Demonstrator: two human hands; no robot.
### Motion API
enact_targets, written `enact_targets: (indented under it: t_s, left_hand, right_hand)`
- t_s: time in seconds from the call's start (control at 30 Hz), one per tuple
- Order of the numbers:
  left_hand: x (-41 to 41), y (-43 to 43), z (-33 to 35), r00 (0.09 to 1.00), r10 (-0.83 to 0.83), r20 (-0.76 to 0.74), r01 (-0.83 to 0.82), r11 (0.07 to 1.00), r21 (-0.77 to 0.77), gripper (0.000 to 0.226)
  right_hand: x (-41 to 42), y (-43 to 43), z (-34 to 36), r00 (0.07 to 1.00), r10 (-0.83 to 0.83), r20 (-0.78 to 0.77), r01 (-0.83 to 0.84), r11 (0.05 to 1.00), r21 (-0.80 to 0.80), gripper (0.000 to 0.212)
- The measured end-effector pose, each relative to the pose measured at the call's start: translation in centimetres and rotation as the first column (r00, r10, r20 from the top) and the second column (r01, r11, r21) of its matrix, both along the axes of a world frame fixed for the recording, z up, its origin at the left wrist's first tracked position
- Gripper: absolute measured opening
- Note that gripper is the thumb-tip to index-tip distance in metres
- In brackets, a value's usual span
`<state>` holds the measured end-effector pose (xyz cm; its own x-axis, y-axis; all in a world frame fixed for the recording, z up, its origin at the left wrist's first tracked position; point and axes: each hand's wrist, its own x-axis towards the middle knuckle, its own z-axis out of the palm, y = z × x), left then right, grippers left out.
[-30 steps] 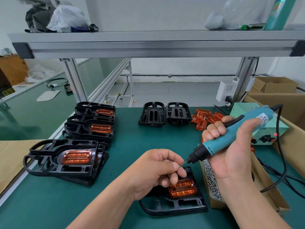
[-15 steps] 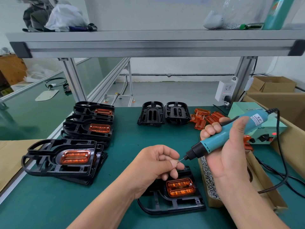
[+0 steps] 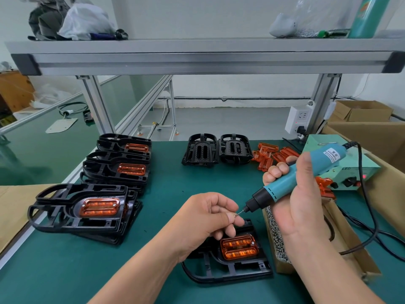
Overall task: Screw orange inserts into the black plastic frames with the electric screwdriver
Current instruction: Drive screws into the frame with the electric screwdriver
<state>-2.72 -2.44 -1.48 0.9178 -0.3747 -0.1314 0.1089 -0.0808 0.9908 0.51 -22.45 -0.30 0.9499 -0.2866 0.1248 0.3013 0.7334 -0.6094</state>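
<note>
A black plastic frame (image 3: 228,274) lies on the green mat in front of me with an orange insert (image 3: 238,246) seated in it. Above it my left hand (image 3: 208,216) pinches a small screw (image 3: 235,214) between thumb and forefinger, right at the bit of the teal electric screwdriver (image 3: 291,183). My right hand (image 3: 300,205) grips the screwdriver's body, which slants down to the left. Its cable runs off to the right.
Stacks of black frames with orange inserts (image 3: 87,207) (image 3: 118,170) sit at the left. Two bare black frames (image 3: 217,150) and loose orange inserts (image 3: 269,154) lie at the back. A tray of screws (image 3: 276,235) in a cardboard box and a green power unit (image 3: 348,172) stand at the right.
Both hands stayed close together above the frame. The screwdriver has tilted a little more upright and its bit now meets the screw in my left fingers.
</note>
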Motion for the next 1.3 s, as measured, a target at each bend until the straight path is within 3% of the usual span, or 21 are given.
enact_targets:
  t_s: [0.57, 0.67, 0.73, 0.83, 1.03, 1.3]
  left_hand:
    - [0.0, 0.4, 0.7, 0.997, 0.002, -0.076, -0.001, 1.000, 0.015, 0.022]
    - [0.3, 0.7, 0.7, 0.996, 0.085, -0.008, -0.083, 0.990, 0.113, 0.020]
    - [0.6, 1.2, 0.6, 0.985, 0.123, 0.117, -0.151, 0.952, 0.267, 0.017]
    - [0.7, 2.1, 0.6, 0.974, 0.041, 0.223, -0.129, 0.908, 0.397, 0.010]
    - [0.4, 1.9, 0.9, 0.971, -0.159, 0.176, 0.064, 0.891, 0.450, 0.016]
    - [0.0, 0.9, 0.4, 0.960, -0.098, 0.261, -0.015, 0.916, 0.402, 0.011]
  right_hand:
    - [0.4, -0.7, -0.1, 0.998, 0.010, 0.055, -0.012, 0.999, 0.034, 0.033]
    - [0.4, -0.7, 0.0, 0.998, 0.022, 0.066, -0.024, 0.999, 0.026, 0.033]
    - [0.3, -0.6, 0.0, 0.997, 0.028, 0.068, -0.029, 1.000, 0.010, 0.030]
    - [0.1, -0.3, -0.1, 0.997, 0.039, 0.068, -0.038, 0.999, -0.014, 0.029]
    - [0.3, -0.2, -0.2, 0.996, 0.046, 0.075, -0.044, 0.999, -0.021, 0.029]
    - [0.1, -0.3, -0.2, 0.996, 0.053, 0.078, -0.051, 0.998, -0.021, 0.029]
